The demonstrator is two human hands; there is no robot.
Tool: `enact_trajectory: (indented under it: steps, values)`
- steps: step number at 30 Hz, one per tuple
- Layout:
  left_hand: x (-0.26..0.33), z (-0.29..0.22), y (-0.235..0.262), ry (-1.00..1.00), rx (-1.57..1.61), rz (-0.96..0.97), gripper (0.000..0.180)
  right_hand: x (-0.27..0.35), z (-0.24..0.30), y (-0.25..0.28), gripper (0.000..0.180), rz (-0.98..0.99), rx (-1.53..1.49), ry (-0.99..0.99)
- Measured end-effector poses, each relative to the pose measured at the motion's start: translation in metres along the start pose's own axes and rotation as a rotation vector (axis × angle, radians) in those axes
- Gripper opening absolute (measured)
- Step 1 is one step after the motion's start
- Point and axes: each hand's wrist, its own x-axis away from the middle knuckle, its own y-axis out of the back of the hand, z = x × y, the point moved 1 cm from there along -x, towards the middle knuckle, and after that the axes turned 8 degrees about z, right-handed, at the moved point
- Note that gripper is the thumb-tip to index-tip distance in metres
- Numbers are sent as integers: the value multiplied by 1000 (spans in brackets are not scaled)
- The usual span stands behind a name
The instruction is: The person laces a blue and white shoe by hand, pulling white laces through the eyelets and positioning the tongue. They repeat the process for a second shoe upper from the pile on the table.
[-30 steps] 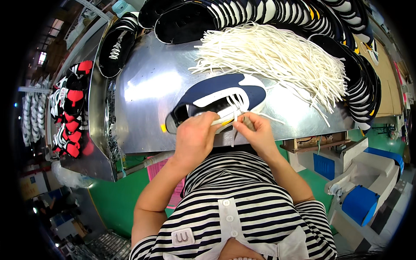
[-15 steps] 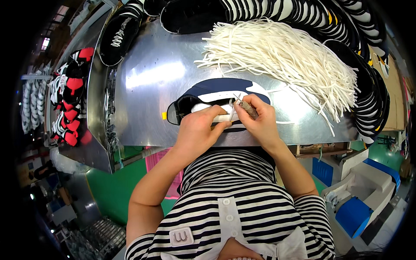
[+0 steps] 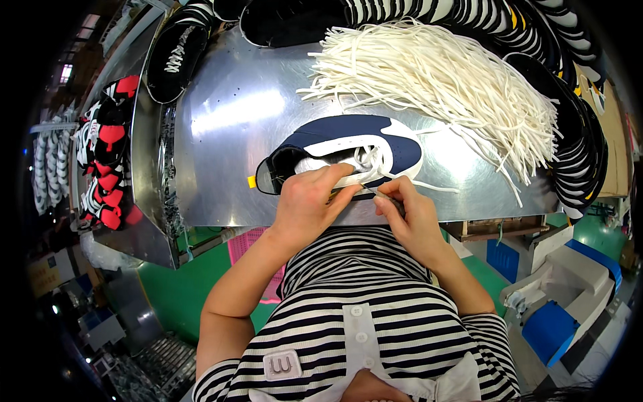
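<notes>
A navy shoe (image 3: 345,127) lies on a metal table (image 3: 221,164). The left hand (image 3: 305,201) pinches its near edge — best held firm — while the right hand (image 3: 412,218) grips a slim, half-hidden tool (image 3: 388,197); gentle pulling should keep the lace (image 3: 437,188) flat.

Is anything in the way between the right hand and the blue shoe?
Nothing visible is. The right hand is right at the near side of the dark blue shoe; the left hand holds that side too. The pile of white laces lies beyond the shoe.

On the table (image 3: 221,157), the shoe (image 3: 335,145) lies before the laces (image 3: 442,94), with stacked shoes (image 3: 429,12) behind them.
</notes>
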Motion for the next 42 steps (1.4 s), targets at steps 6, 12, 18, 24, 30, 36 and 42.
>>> enact_trajectory:
  steps: [6,12,18,24,30,36,42]
  values:
    - [-3,-3,-3,-97,-45,64,25,-4,-4,6,15,21,-39,-49]
    - [12,1,-14,-222,30,-2,20,-27,-9,-22,16,-23,59,-90]
    - [24,-4,-18,-105,-124,35,31,-7,-18,21,14,152,-41,-134]
    - [53,6,-25,-283,-33,-25,16,-11,50,20,15,143,43,165]
    - [47,23,-14,-413,-110,-84,12,-42,42,4,17,351,363,20]
    - [49,32,5,-245,2,24,20,-67,43,2,23,216,-93,-5]
    - [38,28,14,-123,169,164,51,-79,54,12,17,63,-381,72]
